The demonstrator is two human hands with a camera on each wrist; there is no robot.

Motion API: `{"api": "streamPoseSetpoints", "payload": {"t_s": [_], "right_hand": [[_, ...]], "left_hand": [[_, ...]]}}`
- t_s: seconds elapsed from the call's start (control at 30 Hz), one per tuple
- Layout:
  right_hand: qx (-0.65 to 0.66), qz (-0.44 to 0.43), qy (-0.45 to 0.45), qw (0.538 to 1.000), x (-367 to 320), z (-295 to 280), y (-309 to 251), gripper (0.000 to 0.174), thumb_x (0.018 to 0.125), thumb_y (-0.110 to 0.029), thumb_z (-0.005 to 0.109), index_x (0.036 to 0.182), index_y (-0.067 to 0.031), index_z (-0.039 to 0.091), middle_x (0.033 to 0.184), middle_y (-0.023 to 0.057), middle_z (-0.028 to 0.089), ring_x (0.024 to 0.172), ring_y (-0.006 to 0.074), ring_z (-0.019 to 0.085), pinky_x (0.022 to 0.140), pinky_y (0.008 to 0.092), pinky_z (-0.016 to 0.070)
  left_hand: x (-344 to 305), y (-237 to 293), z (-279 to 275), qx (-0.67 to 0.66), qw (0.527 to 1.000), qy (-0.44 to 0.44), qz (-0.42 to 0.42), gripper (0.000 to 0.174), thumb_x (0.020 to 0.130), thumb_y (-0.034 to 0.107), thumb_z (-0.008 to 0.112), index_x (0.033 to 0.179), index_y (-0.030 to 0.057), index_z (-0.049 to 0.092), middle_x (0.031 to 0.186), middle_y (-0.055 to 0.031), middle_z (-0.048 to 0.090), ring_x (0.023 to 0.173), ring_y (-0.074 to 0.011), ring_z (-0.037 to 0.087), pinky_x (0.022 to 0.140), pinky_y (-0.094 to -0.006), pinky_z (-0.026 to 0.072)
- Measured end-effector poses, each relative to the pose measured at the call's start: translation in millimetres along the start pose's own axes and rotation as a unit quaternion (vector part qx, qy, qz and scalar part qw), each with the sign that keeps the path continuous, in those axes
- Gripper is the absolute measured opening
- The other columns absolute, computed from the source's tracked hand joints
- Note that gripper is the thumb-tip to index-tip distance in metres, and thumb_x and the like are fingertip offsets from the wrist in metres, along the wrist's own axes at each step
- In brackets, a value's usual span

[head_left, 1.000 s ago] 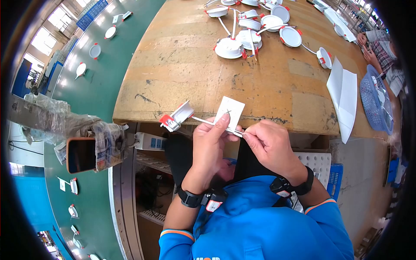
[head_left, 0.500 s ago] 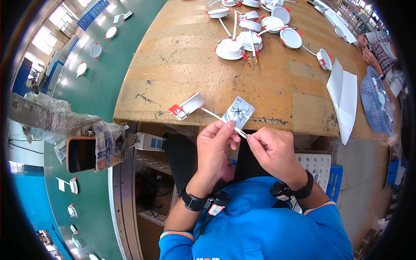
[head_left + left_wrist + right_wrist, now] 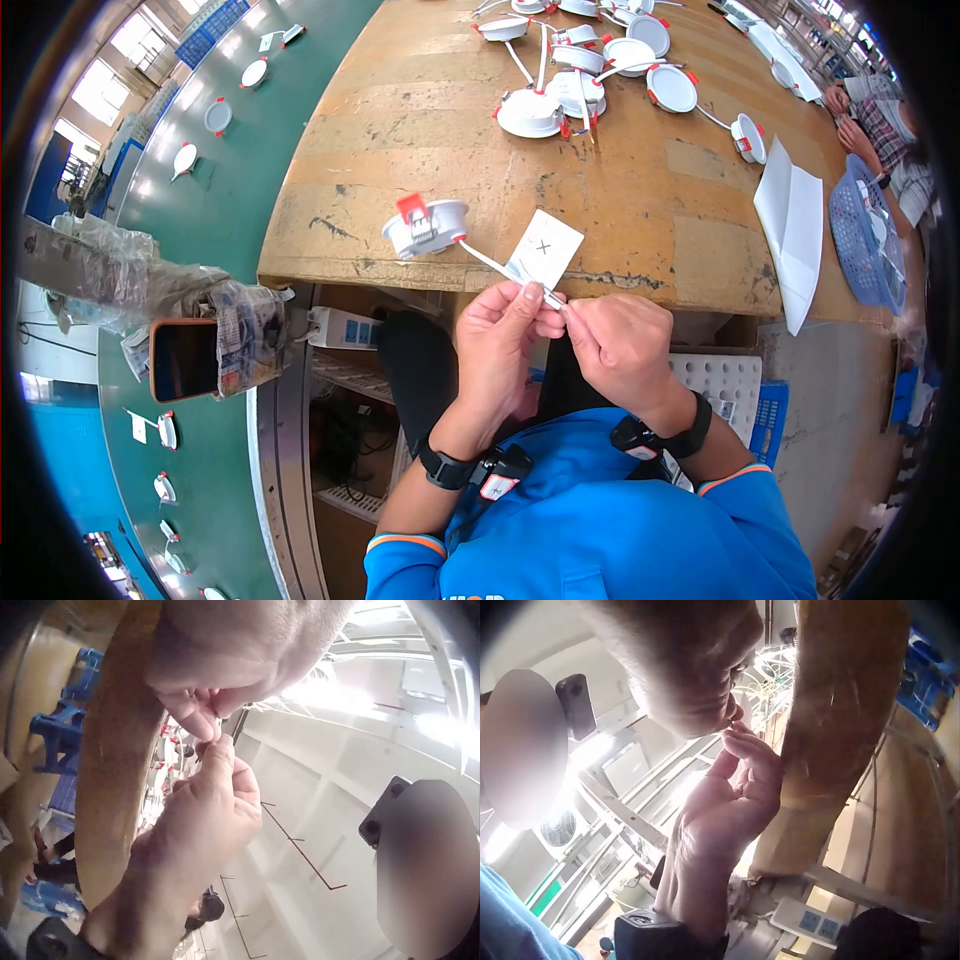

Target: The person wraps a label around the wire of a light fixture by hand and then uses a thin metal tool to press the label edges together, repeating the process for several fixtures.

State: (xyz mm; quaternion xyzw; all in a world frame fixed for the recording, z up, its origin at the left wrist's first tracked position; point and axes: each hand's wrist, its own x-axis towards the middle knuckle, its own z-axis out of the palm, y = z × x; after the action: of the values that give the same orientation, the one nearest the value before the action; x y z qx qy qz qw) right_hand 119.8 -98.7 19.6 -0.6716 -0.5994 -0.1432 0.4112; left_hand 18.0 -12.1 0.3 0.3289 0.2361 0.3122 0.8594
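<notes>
A white cable (image 3: 492, 263) runs from a round white downlight (image 3: 428, 232) with red clips to both hands, over the front edge of the table. My left hand (image 3: 500, 345) pinches the cable between thumb and fingers. Beside the cable, just above the left fingertips, is a flat white square card (image 3: 546, 247) with a black X. My right hand (image 3: 625, 345) pinches the cable's end close to the left fingertips; its curled fingers hide the tip. In both wrist views the two hands meet fingertip to fingertip.
More white downlights (image 3: 530, 113) with red clips lie piled at the table's back. A white sheet (image 3: 790, 230) and a blue basket (image 3: 868, 245) are at the right, near another person. At the left, a phone (image 3: 184, 360) on a wrapped arm stands before a green conveyor (image 3: 215, 190) bearing downlights.
The downlight has turned over and swung up over the table. The card has flipped, showing a silver printed face and then the X side again. Both hands stay close together on the cable.
</notes>
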Motion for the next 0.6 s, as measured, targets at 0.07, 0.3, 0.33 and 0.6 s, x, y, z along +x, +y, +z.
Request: {"api": "streamPoseSetpoints", "payload": {"t_s": [0.07,0.3,0.33,0.6], "right_hand": [[0.019,0.000,-0.009,1.000,0.3,-1.1,1.4,0.018,0.071,-0.003,0.063,0.062,-0.0075,0.048,0.052,0.0061,0.046,0.047,0.0223,0.050,0.043,0.0325,0.0382],[0.057,0.026,-0.019,0.998,-2.4,-1.1,-2.0,0.017,0.070,-0.004,0.064,0.063,-0.0074,0.049,0.052,0.0065,0.046,0.046,0.0231,0.050,0.042,0.0330,0.0382],[0.045,0.024,-0.022,0.998,-2.8,-1.9,-2.5,0.017,0.070,-0.004,0.064,0.063,-0.0076,0.049,0.052,0.0066,0.046,0.046,0.0231,0.050,0.042,0.0330,0.0382],[0.018,0.016,-0.006,1.000,-3.9,3.8,-3.3,0.015,0.074,-0.005,0.060,0.065,-0.0086,0.049,0.054,0.0058,0.050,0.047,0.0221,0.052,0.042,0.0330,0.0392]], "left_hand": [[1.0,2.8,-1.3,0.008,1.000,0.008,0.010,0.015,0.088,0.013,0.054,0.084,-0.0008,0.058,0.075,-0.0108,0.063,0.061,-0.0126,0.059,0.058,-0.0226,0.0480],[6.0,7.1,-4.0,0.052,0.997,0.027,0.043,0.017,0.088,0.016,0.053,0.082,0.0005,0.056,0.069,-0.0090,0.061,0.054,-0.0140,0.057,0.052,-0.0235,0.0455],[6.2,4.1,-3.6,0.058,0.996,0.029,0.055,0.018,0.089,0.017,0.053,0.082,0.0007,0.056,0.069,-0.0086,0.060,0.054,-0.0140,0.056,0.052,-0.0235,0.0453],[5.7,-6.6,-5.9,0.032,0.998,0.014,0.047,0.021,0.090,0.020,0.050,0.085,0.0012,0.057,0.073,-0.0111,0.063,0.055,-0.0124,0.056,0.054,-0.0235,0.0461]]}}
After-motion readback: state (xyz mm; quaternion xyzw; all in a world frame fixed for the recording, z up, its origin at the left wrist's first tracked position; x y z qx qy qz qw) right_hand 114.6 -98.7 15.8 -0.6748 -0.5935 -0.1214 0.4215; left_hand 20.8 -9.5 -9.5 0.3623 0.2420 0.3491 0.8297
